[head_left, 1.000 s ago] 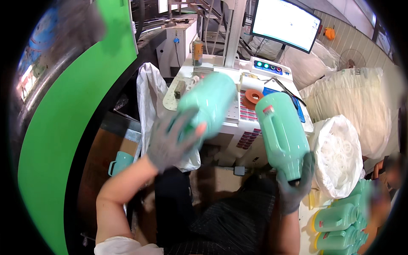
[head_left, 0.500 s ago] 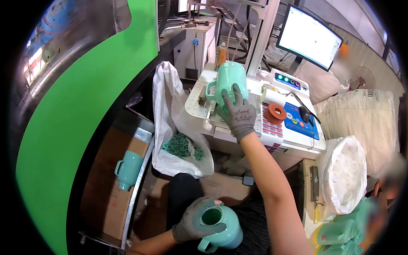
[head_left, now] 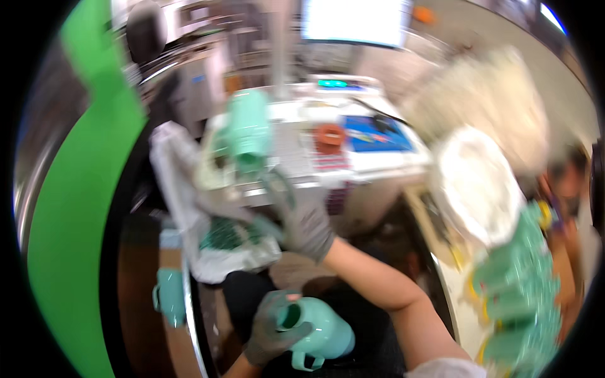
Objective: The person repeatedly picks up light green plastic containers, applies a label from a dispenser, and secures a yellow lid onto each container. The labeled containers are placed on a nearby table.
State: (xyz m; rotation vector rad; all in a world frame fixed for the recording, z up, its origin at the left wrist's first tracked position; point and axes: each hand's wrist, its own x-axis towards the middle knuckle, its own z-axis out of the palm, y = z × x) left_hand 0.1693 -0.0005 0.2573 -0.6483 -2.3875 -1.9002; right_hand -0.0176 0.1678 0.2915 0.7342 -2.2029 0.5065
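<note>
Down at my lap, my left hand (head_left: 272, 331), in a grey glove, grips a mint-green jug (head_left: 324, 331) around its open neck. The jug lies tilted, its side handle toward me. My right hand (head_left: 305, 217), gloved too and smeared by motion, is in the air before the white workbench with its fingers apart and nothing visible in them. Just beyond it a second mint-green jug (head_left: 250, 123) lies on the bench fixture, neck toward me and handle to the left.
A white sack (head_left: 179, 179) with green scraps stands left of the bench. One more jug (head_left: 170, 296) lies in a box at the left. An orange-brown tape roll (head_left: 329, 137) rests on the bench. At right are a white bag-lined container (head_left: 479, 189) and several stacked green jugs (head_left: 520, 296).
The view has swung right, blurring the picture. My right hand has come off the jug on the bench and drawn back toward me. My left hand keeps its grip on the other jug.
</note>
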